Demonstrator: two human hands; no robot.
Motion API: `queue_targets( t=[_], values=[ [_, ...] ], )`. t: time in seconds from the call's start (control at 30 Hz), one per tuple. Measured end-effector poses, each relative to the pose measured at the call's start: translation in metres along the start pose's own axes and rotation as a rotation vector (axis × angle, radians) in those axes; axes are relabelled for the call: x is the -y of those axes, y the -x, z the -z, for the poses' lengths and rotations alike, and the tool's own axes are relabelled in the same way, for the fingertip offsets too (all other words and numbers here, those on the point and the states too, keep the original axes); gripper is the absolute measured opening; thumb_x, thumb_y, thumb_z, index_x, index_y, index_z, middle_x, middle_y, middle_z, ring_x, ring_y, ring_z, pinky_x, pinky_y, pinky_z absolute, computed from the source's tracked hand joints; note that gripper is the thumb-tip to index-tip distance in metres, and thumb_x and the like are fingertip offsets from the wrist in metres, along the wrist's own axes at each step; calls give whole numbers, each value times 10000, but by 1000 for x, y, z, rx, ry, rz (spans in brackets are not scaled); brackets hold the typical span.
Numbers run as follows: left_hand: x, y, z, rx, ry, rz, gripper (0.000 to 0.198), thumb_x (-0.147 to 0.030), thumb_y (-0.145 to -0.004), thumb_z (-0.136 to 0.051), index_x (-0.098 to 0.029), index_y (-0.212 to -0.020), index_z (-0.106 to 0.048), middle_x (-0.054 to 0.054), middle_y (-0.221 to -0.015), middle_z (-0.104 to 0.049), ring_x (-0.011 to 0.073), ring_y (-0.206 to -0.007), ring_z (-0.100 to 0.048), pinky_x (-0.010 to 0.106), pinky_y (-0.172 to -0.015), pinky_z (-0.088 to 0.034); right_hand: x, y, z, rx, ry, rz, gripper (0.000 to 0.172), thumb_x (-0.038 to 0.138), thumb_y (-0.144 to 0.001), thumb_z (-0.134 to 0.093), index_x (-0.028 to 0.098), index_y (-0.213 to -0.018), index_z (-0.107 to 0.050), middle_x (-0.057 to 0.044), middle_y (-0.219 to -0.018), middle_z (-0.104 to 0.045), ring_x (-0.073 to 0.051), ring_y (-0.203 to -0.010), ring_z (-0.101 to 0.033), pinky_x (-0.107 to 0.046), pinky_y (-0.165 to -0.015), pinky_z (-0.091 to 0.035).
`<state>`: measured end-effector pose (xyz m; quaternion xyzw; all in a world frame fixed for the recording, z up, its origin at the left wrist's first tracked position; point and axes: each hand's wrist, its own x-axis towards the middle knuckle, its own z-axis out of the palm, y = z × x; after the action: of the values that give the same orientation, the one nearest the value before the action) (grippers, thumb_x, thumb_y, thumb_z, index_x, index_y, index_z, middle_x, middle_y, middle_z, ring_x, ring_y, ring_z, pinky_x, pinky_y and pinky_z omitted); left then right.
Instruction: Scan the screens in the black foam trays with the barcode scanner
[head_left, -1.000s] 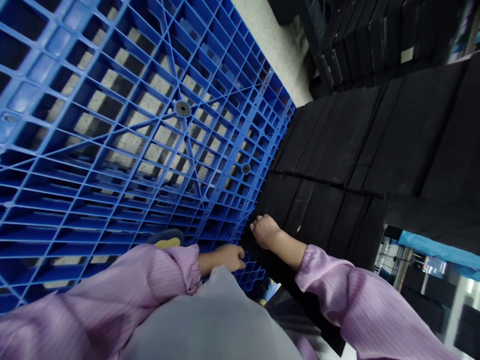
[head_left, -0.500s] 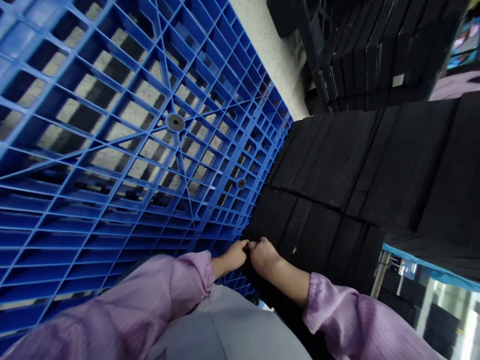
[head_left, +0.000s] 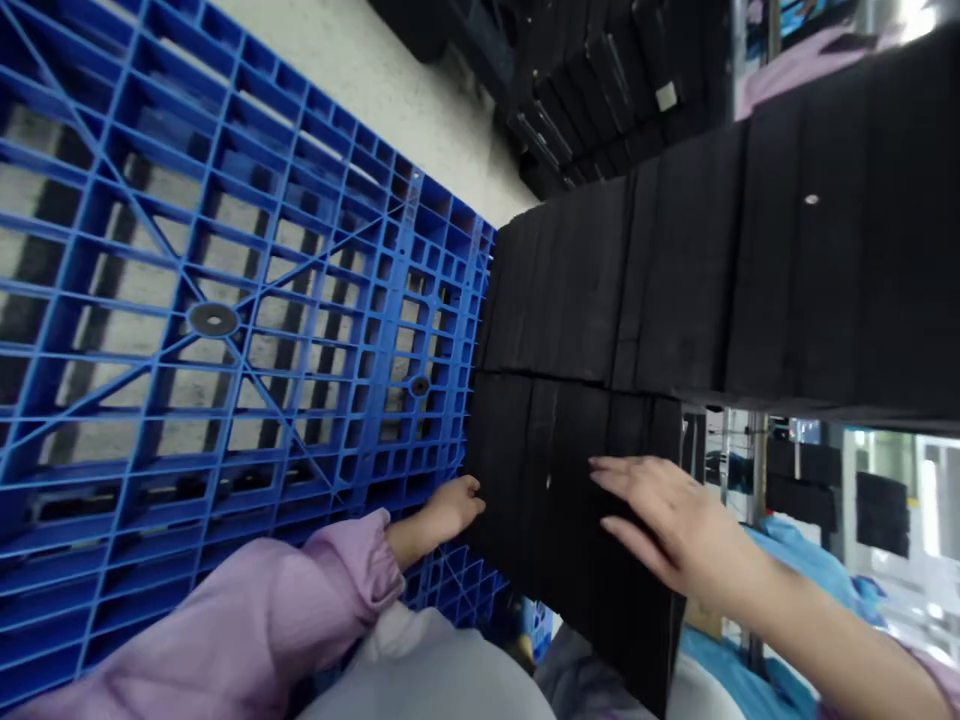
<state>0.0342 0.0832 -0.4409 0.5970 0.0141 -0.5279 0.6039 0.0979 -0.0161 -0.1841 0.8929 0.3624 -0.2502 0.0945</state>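
A stack of black foam slabs [head_left: 570, 480] stands on the right edge of a blue plastic grid pallet [head_left: 225, 330]. My left hand [head_left: 450, 508] reaches down to the foot of the stack, fingers curled against the lowest slabs where they meet the pallet. Raised higher, my right hand [head_left: 667, 520] lies flat with fingers stretched out on the face of the near slabs. Both arms wear purple sleeves. More black slabs [head_left: 720, 270] are piled behind, taller.
Pale concrete floor [head_left: 390, 100] shows beyond the pallet. Dark stacked trays [head_left: 592, 80] stand at the top. Blue cloth [head_left: 780, 570] and metal racking [head_left: 757, 450] lie at the lower right.
My right hand has lifted off the foot of the stack and spread flat on the slabs' face. My left hand stayed low at the stack's base. The view swung left.
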Motion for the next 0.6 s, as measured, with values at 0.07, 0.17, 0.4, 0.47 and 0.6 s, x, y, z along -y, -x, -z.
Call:
queue_targets(
  t=[0.07,0.17,0.4,0.47,0.6],
  values=[
    [-10,10,12,-23,-61,-14,373,-148,-781,-515,-76,-1141,-580,115,-1088,-658,206,-1006,-612,246,-841,-439,-9,24,-4,-98,13,-4,267,223,-929,-444,146,-1183,-481,-144,-1136,-608,-216,-1052,-576,-396,-877,-491],
    [-31,30,24,-40,-193,-41,374,-160,-771,-524,-81,-1131,-590,106,-1082,-660,207,-998,-609,244,-847,-427,-14,64,-22,-259,11,4,268,179,-913,-472,153,-1179,-473,-133,-1085,-622,-217,-1037,-580,-427,-907,-471],
    [-97,86,8,-94,-557,-27,322,-195,-745,-513,-161,-1040,-638,35,-807,-691,190,-740,-622,249,-652,-424,-6,136,-64,-343,35,275,265,362,-922,-477,181,-1092,-571,-89,-1146,-624,-244,-1128,-523,-432,-978,-403],
    [-113,101,-9,-90,-630,27,308,-152,-719,-502,-174,-986,-655,7,-693,-667,172,-636,-596,245,-582,-399,-6,138,-74,-330,73,419,377,487,-909,-461,212,-1137,-581,-52,-1236,-582,-256,-1163,-490,-430,-956,-422],
    [-143,120,-39,-179,-754,180,258,-78,-685,-496,-140,-856,-679,17,-661,-640,155,-572,-535,252,-542,-365,-9,126,-96,-322,119,566,393,409,-895,-494,195,-1220,-546,-59,-1364,-471,-285,-1250,-388,-485,-992,-391]
  ],
)
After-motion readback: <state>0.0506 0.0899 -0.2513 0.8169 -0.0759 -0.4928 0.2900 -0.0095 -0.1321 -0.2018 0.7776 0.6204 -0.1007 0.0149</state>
